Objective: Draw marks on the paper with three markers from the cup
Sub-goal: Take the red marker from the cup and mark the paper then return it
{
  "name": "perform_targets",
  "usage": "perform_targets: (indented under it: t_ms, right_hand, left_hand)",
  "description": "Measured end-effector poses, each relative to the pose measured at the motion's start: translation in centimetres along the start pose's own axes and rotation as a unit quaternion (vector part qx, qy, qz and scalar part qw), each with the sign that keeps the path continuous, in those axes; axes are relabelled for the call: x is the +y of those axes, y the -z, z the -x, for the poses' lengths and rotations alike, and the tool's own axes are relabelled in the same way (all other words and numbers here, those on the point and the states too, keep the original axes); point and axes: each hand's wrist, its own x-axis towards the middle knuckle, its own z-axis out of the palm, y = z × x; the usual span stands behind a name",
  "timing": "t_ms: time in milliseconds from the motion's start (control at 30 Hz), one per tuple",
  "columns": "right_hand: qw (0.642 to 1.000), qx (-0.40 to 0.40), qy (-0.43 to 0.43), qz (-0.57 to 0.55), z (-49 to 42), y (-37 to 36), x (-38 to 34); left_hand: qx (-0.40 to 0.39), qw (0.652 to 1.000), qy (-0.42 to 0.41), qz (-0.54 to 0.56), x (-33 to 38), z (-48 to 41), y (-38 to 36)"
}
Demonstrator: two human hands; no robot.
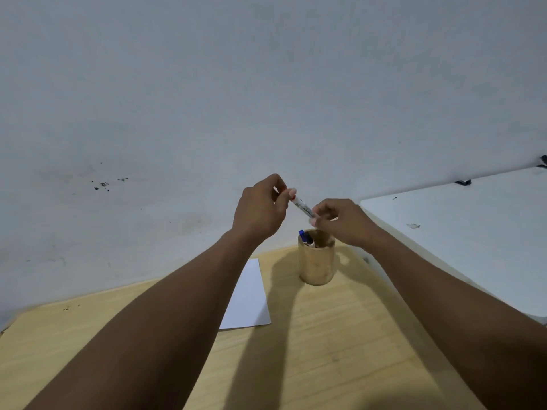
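Note:
A white marker (302, 207) with a red end is held in the air above the cup, slanting down to the right. My left hand (260, 208) pinches its upper red end, and my right hand (343, 221) grips its lower end. The tan cylindrical cup (316, 263) stands on the wooden table directly below, with a blue-capped marker (305, 237) leaning inside it. A white sheet of paper (248, 297) lies flat to the left of the cup, partly hidden by my left forearm.
The wooden table (325, 350) meets a grey wall (207, 113) just behind the cup. A white surface (458, 232) stands close on the right, higher than the table.

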Motion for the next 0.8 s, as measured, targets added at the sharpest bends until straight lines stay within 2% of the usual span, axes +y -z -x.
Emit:
perform_targets:
  t_ms: [200,367,533,800]
  right_hand:
    - [0.987,-0.056,-0.030,0.145,0.3,-1.3,1.6]
    - [0.986,-0.049,-0.017,0.157,0.3,-1.4,1.9]
    - [0.981,-0.055,-0.019,0.184,0.5,-1.3,1.8]
    - [0.962,-0.059,-0.017,0.267,1.1,-1.6,1.0]
  left_hand:
    - [-0.058,0.996,0.000,-0.062,-0.8,0.2,-2.5]
    - [-0.128,0.988,0.030,-0.083,-1.0,0.4,-3.2]
    - [-0.160,0.984,0.047,-0.065,-1.3,0.6,-3.6]
    - [-0.163,0.982,0.037,-0.082,-0.6,1.0,-1.9]
